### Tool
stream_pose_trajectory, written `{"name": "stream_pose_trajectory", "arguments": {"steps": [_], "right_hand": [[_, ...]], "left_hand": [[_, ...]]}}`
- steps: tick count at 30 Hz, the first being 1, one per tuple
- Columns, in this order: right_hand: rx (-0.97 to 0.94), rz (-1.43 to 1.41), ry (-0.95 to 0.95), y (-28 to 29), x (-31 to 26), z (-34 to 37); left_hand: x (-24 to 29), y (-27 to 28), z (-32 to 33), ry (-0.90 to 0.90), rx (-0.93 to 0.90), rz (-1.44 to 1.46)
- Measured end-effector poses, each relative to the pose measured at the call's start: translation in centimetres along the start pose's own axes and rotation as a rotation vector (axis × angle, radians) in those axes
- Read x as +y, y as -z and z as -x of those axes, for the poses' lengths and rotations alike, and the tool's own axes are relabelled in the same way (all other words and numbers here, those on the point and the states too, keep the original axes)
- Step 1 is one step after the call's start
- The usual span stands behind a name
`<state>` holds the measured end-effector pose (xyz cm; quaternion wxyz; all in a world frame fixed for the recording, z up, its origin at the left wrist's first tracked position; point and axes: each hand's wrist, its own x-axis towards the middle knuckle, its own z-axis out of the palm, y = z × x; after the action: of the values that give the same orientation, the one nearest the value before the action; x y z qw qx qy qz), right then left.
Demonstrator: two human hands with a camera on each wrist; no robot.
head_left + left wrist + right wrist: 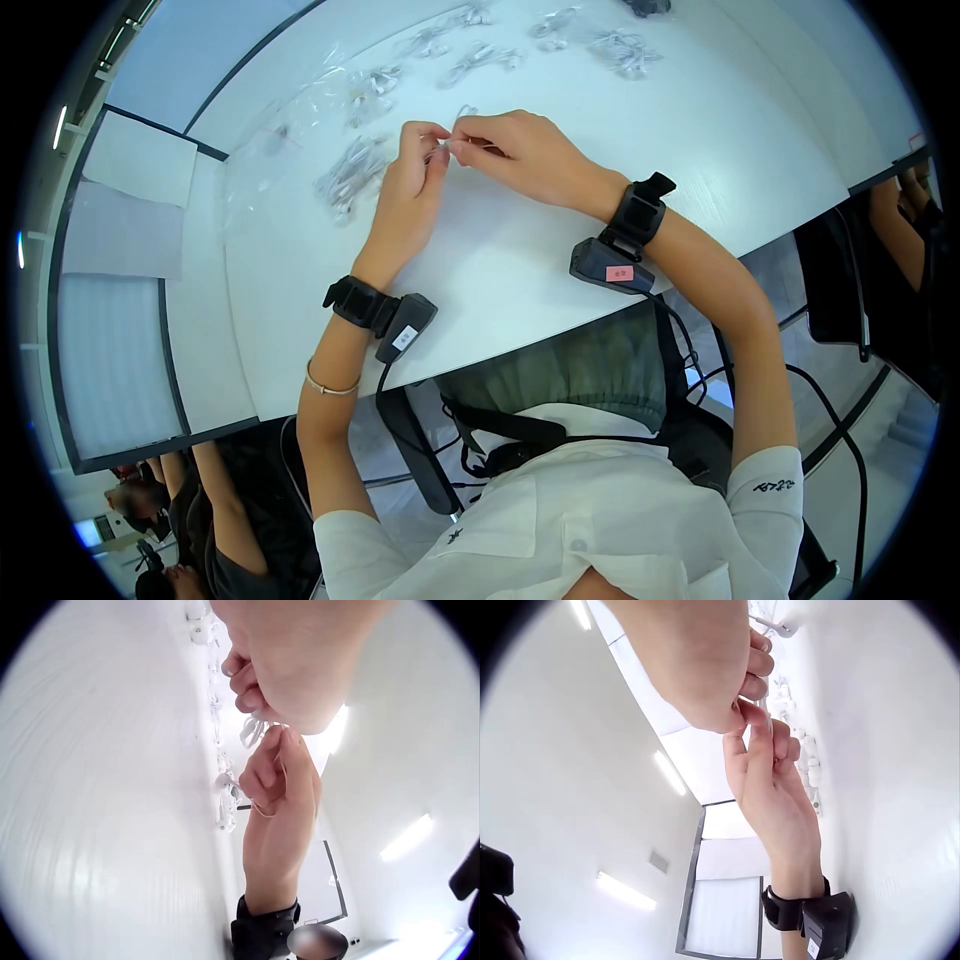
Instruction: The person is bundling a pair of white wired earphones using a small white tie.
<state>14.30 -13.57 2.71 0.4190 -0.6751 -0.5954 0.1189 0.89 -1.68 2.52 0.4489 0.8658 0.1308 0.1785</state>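
White cable (445,146) spans both hands above table (540,260), near cable bundle (352,178). Left hand (408,180) pinches one part; right hand (525,150) pinches another. We judge cable light, limp, tangle-prone, fragile under sharp pulls; we favour soft fingertip hold on gathered strands, not single loop.

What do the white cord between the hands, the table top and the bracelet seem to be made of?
The white cord looks like smooth, soft plastic, as it bends in thin loops; its inside is hidden.
The table top seems to be laminated or painted board: white, slightly glossy, with faint streaks.
The bracelet is probably metal, thin and shiny; which metal, I cannot tell.
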Motion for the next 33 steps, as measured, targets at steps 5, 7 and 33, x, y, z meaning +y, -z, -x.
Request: {"name": "stream_pose_trajectory", "arguments": {"steps": [5,7,33], "right_hand": [[0.015,-0.027,0.043,-0.5,0.6,0.0],[0.01,-0.01,0.039,-0.5,0.5,0.1],[-0.044,-0.338,-0.11,-0.1,0.9,-0.5]], "left_hand": [[-0.2,-0.2,-0.1,-0.028,-0.022,-0.033],[-0.4,-0.3,0.0,-0.032,-0.022,-0.027],[-0.7,-0.2,-0.1,0.11,0.082,0.888]]}}
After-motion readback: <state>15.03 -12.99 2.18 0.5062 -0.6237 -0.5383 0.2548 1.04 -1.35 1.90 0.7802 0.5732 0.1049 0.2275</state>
